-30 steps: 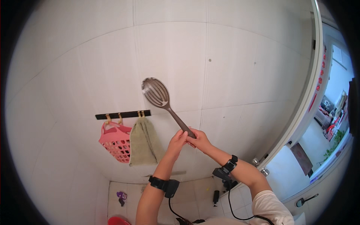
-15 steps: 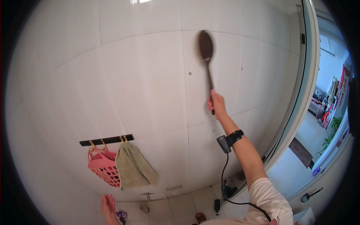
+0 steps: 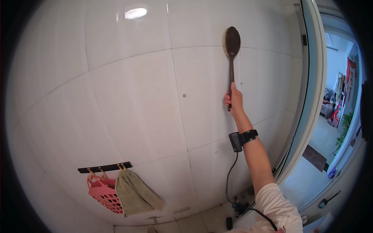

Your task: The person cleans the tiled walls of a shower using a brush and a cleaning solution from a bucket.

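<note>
My right hand (image 3: 235, 100) is wrapped round the lower handle of a long dark brown bath brush (image 3: 233, 42). The brush stands upright against the tiled wall (image 3: 136, 105), its oval head at the top and its pale bristles showing along the left side. Whether the bristles touch the tiles I cannot tell. A black strap with a small box (image 3: 236, 141) is on my right forearm, with a cable hanging from it. My left hand is out of the picture.
A black hook rail (image 3: 105, 167) on the wall carries a pink perforated basket (image 3: 104, 196) and a green towel (image 3: 136, 193). Below them is a tap (image 3: 154, 220). At right, a door frame (image 3: 315, 97) opens onto another room with a dark mat (image 3: 314, 158).
My right hand has carried the brush to the right along the wall. My view has tilted upward, so the rail sits lower. The left hand has left the picture.
</note>
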`<state>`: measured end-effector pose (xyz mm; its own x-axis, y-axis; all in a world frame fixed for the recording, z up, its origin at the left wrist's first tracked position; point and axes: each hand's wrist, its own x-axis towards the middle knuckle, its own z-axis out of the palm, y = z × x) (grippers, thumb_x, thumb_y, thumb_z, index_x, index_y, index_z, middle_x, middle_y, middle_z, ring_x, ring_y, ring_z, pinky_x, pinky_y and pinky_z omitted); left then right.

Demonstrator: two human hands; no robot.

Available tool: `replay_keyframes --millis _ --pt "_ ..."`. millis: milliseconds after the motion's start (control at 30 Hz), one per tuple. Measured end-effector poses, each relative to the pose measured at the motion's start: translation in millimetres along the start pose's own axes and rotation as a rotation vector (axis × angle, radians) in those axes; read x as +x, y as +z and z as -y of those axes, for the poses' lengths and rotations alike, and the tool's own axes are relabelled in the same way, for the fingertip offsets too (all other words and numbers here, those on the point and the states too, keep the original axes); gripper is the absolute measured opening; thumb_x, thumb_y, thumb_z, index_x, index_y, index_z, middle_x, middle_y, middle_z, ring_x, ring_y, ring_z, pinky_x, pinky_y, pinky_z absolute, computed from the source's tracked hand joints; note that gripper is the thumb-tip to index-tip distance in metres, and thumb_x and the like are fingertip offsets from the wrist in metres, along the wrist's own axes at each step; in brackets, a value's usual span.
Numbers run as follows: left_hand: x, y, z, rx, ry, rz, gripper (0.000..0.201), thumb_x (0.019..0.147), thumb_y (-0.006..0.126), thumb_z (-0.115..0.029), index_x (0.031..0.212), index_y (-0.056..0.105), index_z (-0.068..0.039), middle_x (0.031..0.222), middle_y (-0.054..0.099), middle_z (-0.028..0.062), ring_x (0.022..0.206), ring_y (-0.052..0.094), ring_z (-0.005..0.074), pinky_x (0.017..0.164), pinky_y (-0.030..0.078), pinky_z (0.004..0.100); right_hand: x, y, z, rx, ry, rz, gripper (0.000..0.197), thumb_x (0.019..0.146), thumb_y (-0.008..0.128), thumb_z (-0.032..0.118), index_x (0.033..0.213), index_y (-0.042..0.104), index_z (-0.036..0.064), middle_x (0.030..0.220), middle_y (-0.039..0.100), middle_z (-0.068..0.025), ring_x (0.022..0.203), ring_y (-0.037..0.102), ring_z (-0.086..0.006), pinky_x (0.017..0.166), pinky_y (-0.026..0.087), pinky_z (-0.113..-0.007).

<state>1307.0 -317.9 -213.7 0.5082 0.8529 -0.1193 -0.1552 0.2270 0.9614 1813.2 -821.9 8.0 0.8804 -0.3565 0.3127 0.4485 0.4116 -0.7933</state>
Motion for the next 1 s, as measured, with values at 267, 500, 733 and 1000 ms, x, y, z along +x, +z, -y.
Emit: replay_keyframes --millis 267,500,733,1000 --pt "-24 56 -24 0.1 0.334 0.122 0.045 0.087 0.044 -0.014 0.124 0.031 0.008 0.118 0.042 0.0201 0.111 0.042 0.0286 0.098 0.036 0.0339 -53 58 -21 -1.043 -0.429 0.486 0.042 0.082 0.055 0.041 0.071 0.057 0.0012 0.055 0.05 -0.0095 0.058 0.051 -0.0188 0.057 0.041 -0.035" --pt "2 33 -8 0.195 0.407 0.21 0.051 0.084 0.042 -0.011 0.128 0.025 0.009 0.12 0.039 0.0209 0.114 0.04 0.0279 0.101 0.032 0.0351 37 29 48 0.022 -0.029 0.045 0.049 0.083 0.048 0.054 0.066 0.043 0.0085 0.049 0.037 0.0028 0.036 0.029 -0.0064 0.033 0.026 -0.023" --pt "9 30 3 0.251 0.323 0.196 0.05 0.083 0.045 -0.009 0.126 0.027 0.01 0.124 0.039 0.0201 0.113 0.04 0.0257 0.097 0.036 0.0338 -31 102 2 -0.808 -0.427 0.533 0.052 0.082 0.049 0.051 0.062 0.052 0.0029 0.055 0.05 -0.0108 0.051 0.049 -0.0241 0.05 0.039 -0.035" --pt "-3 16 -1 0.112 0.358 0.303 0.047 0.083 0.045 -0.004 0.126 0.03 0.007 0.125 0.04 0.0186 0.112 0.041 0.0243 0.095 0.035 0.031 73 42 96 -0.096 -0.088 0.016 0.051 0.082 0.05 0.051 0.054 0.044 0.0085 0.045 0.042 -0.0016 0.031 0.034 -0.011 0.029 0.026 -0.027"
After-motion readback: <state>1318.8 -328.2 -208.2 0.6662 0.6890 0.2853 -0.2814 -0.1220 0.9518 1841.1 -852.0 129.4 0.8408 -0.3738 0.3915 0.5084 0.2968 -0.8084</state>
